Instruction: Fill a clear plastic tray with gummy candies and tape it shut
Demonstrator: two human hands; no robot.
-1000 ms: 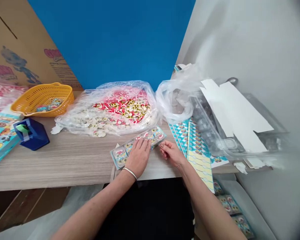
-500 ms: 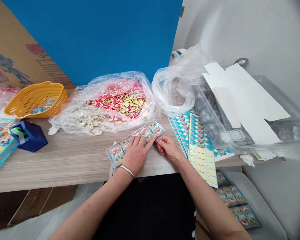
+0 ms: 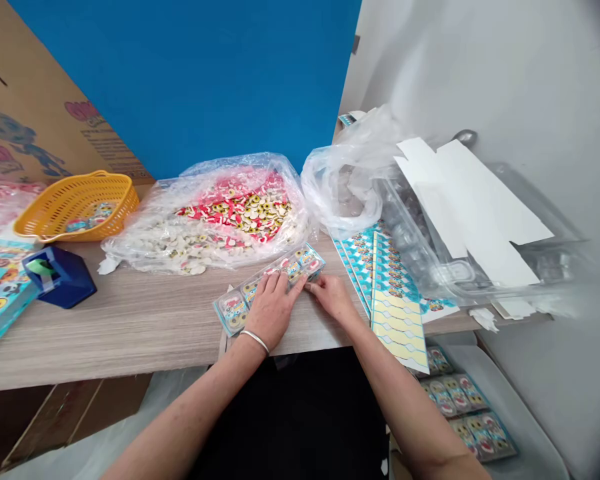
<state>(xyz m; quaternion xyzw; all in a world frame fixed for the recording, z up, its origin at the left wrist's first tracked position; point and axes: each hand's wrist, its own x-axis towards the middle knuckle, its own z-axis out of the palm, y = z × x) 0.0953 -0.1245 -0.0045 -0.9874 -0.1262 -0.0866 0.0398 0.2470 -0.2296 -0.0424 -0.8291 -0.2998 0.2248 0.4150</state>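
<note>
A long clear blister pack [image 3: 233,311] with several compartments of small printed pieces lies at a slant near the table's front edge. Across its middle rests my left hand [image 3: 269,308], palm down with fingers stretched out, covering part of it. My right hand [image 3: 331,295] is at the pack's near right edge, thumb and forefinger pinched together on that edge and the other fingers curled under. Behind the pack, a clear plastic bag [image 3: 155,227] spills red, white and yellow flat pieces [image 3: 253,213].
On the left stand a yellow basket [image 3: 75,190], a blue tape dispenser [image 3: 65,277] and a printed box [image 3: 3,300]. To the right lie sticker sheets [image 3: 397,313], clear plastic trays [image 3: 405,220] and white card [image 3: 470,207]. More filled packs [image 3: 485,433] sit in a bin below.
The view has shifted slightly. My right hand's pinch has slid a little to the left along the pack's edge, while my left hand stays flat on it.
</note>
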